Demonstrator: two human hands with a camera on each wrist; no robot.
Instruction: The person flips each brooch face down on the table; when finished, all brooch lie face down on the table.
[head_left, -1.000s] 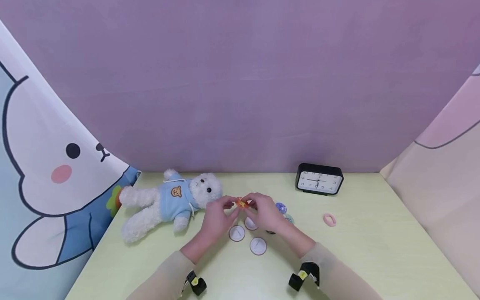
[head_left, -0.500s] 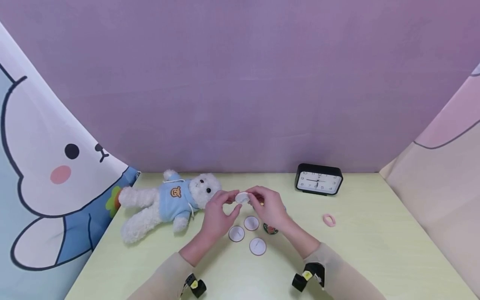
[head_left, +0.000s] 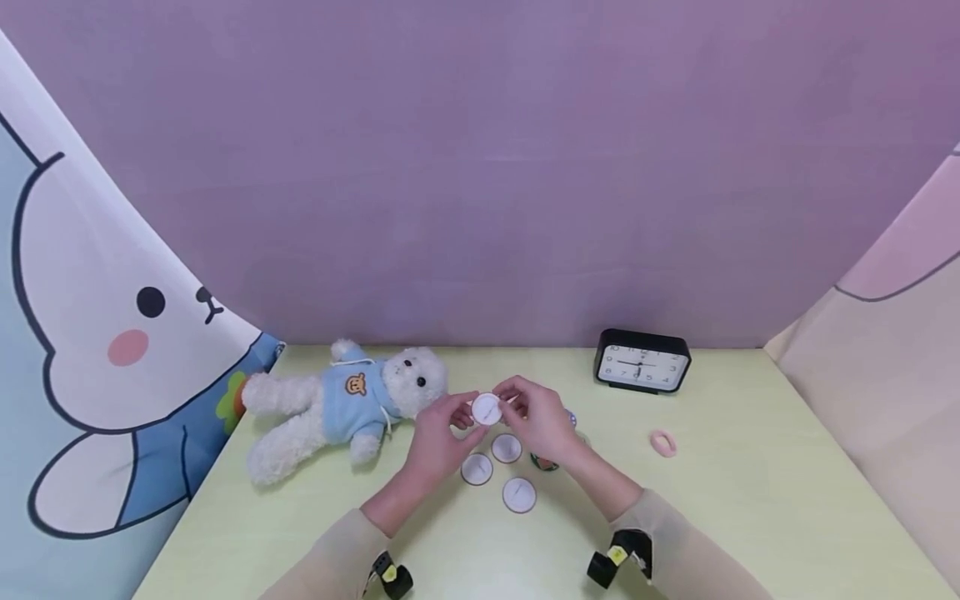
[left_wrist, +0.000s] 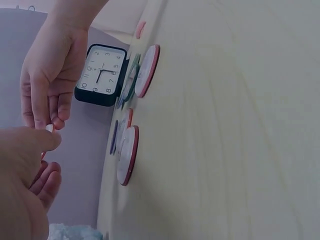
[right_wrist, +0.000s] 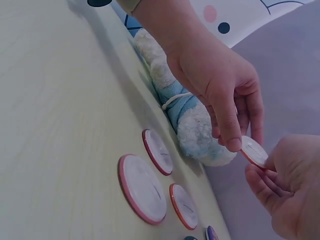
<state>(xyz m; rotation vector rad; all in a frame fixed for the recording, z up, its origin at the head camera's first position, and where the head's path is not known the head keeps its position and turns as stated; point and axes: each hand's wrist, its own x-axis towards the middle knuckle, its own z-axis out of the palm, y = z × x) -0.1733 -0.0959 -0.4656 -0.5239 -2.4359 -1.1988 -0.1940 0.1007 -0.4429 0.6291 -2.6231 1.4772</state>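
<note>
Between both hands, above the table, is a round pin badge (head_left: 487, 409) with its white pin side facing up. My left hand (head_left: 437, 435) pinches its left edge, and the right hand (head_left: 542, 423) pinches the opposite edge. The right wrist view shows the held badge (right_wrist: 254, 151) with a red-orange rim. Below the hands lie three white-backed badges: a left one (head_left: 477, 469), a far one (head_left: 507, 448) and a near one (head_left: 519, 495). A dark green badge (head_left: 543, 462) and a blue badge (head_left: 572, 418) are partly hidden by the right hand and forearm.
A white plush toy (head_left: 358, 398) in a blue hoodie lies left of the hands. At the back right stands a black desk clock (head_left: 642, 362), with a pink hair tie (head_left: 663, 443) nearer on the pale table (head_left: 750, 500). Purple cloth (head_left: 480, 175) hangs behind.
The held badge showed orange a second ago; its white back now faces up, turned over between the fingers. Both hands stay near the same place. The badges on the table have not moved.
</note>
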